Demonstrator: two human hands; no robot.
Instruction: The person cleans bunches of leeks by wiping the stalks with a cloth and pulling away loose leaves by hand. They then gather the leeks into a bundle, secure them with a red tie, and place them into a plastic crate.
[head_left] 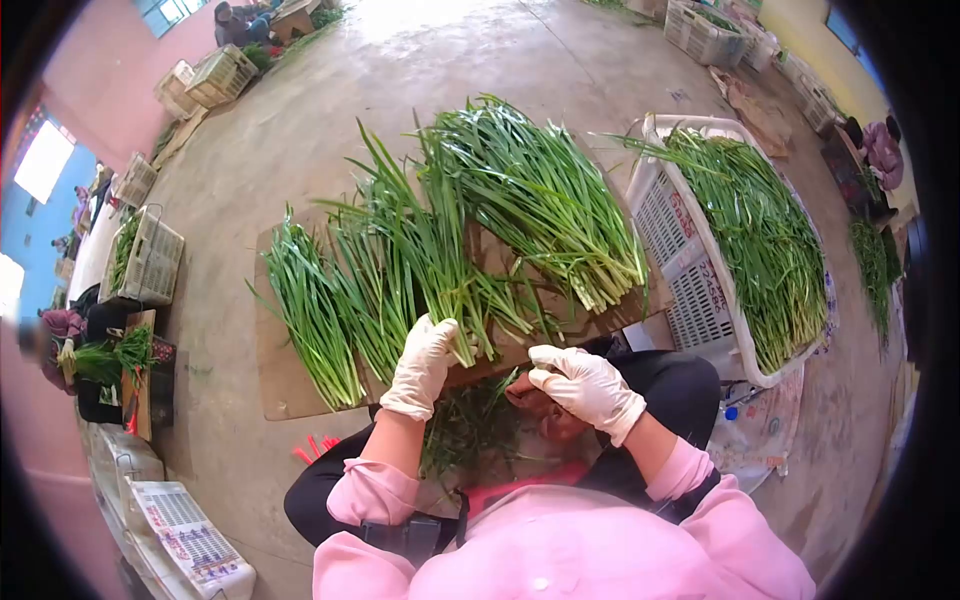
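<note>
My left hand (424,368), in a pale glove, is closed around the base of a small bunch of garlic chives (446,270) whose leaves point away from me. To its left, more chives (312,320) lie in bundles on a flat brown board (290,385). A larger pile of chives (540,200) covers the board's right side. My right hand (585,390), also gloved, hovers past the board's near edge with its fingers curled together. Whatever is between those fingertips is too small to make out. Loose green trimmings (465,430) lie below, between my legs.
A white plastic crate (690,260) full of chives stands at the right of the board. More crates (150,260) line the left wall, near a co-worker (62,330) handling greens. Another person (882,150) sits at the far right. Red strips (315,447) lie by my left knee.
</note>
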